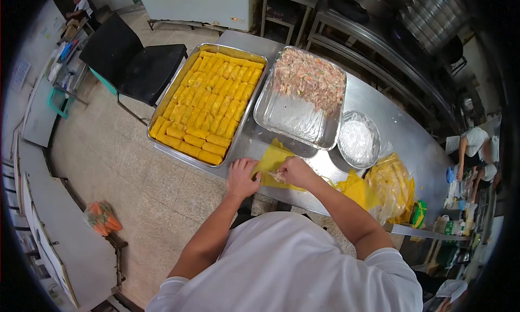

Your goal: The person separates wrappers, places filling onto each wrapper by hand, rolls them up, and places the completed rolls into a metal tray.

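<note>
A thin yellow wrapper sheet (272, 157) lies on the steel table's near edge. At its left edge my left hand (242, 177) has curled fingers and the thumb on the sheet. My right hand (297, 171) is closed, fingers pointing down at a small heap of shredded filling (277, 176) on the wrapper. Its fingertips are partly hidden. Beyond my left hand is a metal tray (151, 133) packed with rows of yellow rolls (208, 100). A second tray (260, 117) holds pinkish shredded filling (309, 79) at its far end, with its near part bare.
Right of the filling tray stands a round metal bowl (358, 139) with something whitish inside. Yellow wrappers (357, 188) and a plastic bag of yellow sheets (391, 182) lie at the right. A black chair (127, 62) stands left of the table. Other people (476, 144) are at the far right.
</note>
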Demonstrator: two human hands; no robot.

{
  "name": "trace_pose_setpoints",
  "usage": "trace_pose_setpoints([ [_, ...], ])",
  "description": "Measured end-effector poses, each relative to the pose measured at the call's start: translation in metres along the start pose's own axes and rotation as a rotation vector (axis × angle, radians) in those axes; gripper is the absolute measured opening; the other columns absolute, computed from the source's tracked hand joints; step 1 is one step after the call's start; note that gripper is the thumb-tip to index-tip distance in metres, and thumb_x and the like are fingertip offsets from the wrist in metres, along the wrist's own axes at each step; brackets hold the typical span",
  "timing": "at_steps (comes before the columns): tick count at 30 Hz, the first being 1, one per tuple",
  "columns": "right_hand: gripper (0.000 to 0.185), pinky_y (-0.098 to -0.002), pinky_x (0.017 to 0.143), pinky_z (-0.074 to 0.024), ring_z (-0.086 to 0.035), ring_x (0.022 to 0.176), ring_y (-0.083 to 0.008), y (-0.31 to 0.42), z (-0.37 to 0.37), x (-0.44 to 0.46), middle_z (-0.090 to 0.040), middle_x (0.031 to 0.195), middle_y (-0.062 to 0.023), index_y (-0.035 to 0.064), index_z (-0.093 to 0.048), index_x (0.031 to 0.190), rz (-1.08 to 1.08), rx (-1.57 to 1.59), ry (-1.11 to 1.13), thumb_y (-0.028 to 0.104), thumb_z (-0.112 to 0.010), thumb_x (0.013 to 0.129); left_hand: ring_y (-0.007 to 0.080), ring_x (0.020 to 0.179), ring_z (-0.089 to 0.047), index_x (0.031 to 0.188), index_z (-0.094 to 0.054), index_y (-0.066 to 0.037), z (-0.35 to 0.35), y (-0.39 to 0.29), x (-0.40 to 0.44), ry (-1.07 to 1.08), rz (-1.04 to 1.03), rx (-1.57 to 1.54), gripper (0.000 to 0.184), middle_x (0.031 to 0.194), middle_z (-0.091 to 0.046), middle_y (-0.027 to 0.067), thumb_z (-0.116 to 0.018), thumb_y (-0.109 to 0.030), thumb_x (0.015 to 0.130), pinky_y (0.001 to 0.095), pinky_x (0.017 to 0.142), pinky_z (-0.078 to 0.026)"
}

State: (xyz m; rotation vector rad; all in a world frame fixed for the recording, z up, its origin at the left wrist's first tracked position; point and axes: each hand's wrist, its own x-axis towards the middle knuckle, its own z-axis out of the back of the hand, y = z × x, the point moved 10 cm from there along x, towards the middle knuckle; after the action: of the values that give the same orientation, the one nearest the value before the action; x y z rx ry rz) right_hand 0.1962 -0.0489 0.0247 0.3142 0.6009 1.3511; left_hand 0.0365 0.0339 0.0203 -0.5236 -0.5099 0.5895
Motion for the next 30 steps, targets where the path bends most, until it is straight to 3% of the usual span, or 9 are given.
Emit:
trace_pose_setpoints([
  [6,0.018,-0.0488,0.082,-0.0599,-0.072,0.086,-0.0432,-0.008,0.013,-0.014,-0.073,0.094,-0.0247,0.0027,-0.082,0.094,-0.047,0.047,-0.145,0.010,-0.071,0.082,0.0347,0.117,-0.059,0.120,-0.070,-0.011,-0.002,0.002,-0.001,0.037,0.035,-0.003,0.041,0.121,-0.064,0.0110,-0.077,-0.022,0.081,0.0509,0.104,-0.046],
  [9,0.019,-0.0491,0.081,-0.0597,-0.072,0.085,-0.0430,0.005,0.005,-0.013,-0.074,0.092,-0.0238,0.0030,-0.083,0.095,0.050,-0.031,-0.207,0.010,-0.070,0.082,0.0346,0.117,-0.059,0.120,-0.070,-0.010,-0.001,0.001,0.000,0.026,0.025,-0.003,0.041,0.120,-0.064,0.0110,-0.077,-0.022,0.081,0.0507,0.104,-0.046],
  [12,0.017,-0.0485,0.082,-0.0602,-0.073,0.085,-0.0420,-0.004,0.003,-0.020,-0.075,0.094,-0.0232,0.0030,-0.082,0.093,-0.067,-0.034,-0.147,0.007,-0.069,0.083,0.0346,0.117,-0.059,0.120,-0.070,-0.010,0.001,0.000,0.000,0.027,0.023,0.005,0.041,0.120,-0.064,0.0112,-0.077,-0.022,0.082,0.0505,0.104,-0.046],
  [15,0.013,-0.0476,0.083,-0.0606,-0.074,0.086,-0.0412,0.003,0.032,-0.038,-0.076,0.096,-0.0225,0.0021,-0.081,0.089,-0.185,0.156,-0.198,0.004,-0.069,0.082,0.0346,0.116,-0.059,0.120,-0.071,-0.010,0.002,-0.001,0.000,0.014,0.009,0.002,0.041,0.120,-0.064,0.0111,-0.078,-0.022,0.082,0.0503,0.103,-0.047],
  [18,0.013,-0.0469,0.084,-0.0610,-0.074,0.088,-0.0413,-0.011,0.027,-0.039,-0.076,0.097,-0.0227,0.0014,-0.080,0.088,-0.186,0.195,-0.254,0.001,-0.070,0.081,0.0344,0.116,-0.059,0.120,-0.071,-0.010,0.000,0.000,-0.001,0.017,0.010,0.010,0.040,0.120,-0.064,0.0109,-0.078,-0.022,0.082,0.0504,0.103,-0.047],
  [21,0.015,-0.0481,0.083,-0.0607,-0.074,0.088,-0.0417,-0.016,0.013,-0.032,-0.076,0.096,-0.0231,0.0003,-0.081,0.091,-0.122,0.085,-0.312,0.001,-0.068,0.082,0.0343,0.116,-0.059,0.119,-0.070,-0.010,0.001,-0.002,0.000,0.018,0.005,0.007,0.040,0.120,-0.064,0.0108,-0.078,-0.022,0.082,0.0506,0.103,-0.046],
  [24,0.016,-0.0492,0.083,-0.0605,-0.074,0.088,-0.0416,-0.024,0.009,-0.035,-0.076,0.098,-0.0237,-0.0008,-0.080,0.091,-0.195,-0.057,-0.252,0.003,-0.067,0.083,0.0344,0.117,-0.059,0.119,-0.070,-0.010,0.002,-0.001,-0.001,0.027,0.019,0.007,0.039,0.120,-0.064,0.0107,-0.078,-0.022,0.083,0.0503,0.104,-0.046],
  [27,0.014,-0.0503,0.081,-0.0603,-0.074,0.086,-0.0418,-0.026,0.031,-0.056,-0.076,0.093,-0.0235,-0.0002,-0.078,0.089,-0.195,0.017,-0.402,0.007,-0.067,0.084,0.0350,0.117,-0.058,0.120,-0.071,-0.009,0.003,0.003,-0.001,-0.007,0.043,-0.096,0.038,0.121,-0.064,0.0110,-0.078,-0.022,0.085,0.0508,0.105,-0.045],
  [30,0.013,-0.0499,0.080,-0.0605,-0.074,0.085,-0.0419,-0.068,0.021,-0.071,-0.076,0.087,-0.0226,0.0006,-0.078,0.087,-0.447,-0.083,-0.362,0.009,-0.069,0.084,0.0365,0.118,-0.058,0.118,-0.071,-0.010,0.003,0.006,-0.010,-0.005,0.171,0.021,0.034,0.123,-0.064,0.0123,-0.080,-0.018,0.086,0.0504,0.102,-0.046],
])
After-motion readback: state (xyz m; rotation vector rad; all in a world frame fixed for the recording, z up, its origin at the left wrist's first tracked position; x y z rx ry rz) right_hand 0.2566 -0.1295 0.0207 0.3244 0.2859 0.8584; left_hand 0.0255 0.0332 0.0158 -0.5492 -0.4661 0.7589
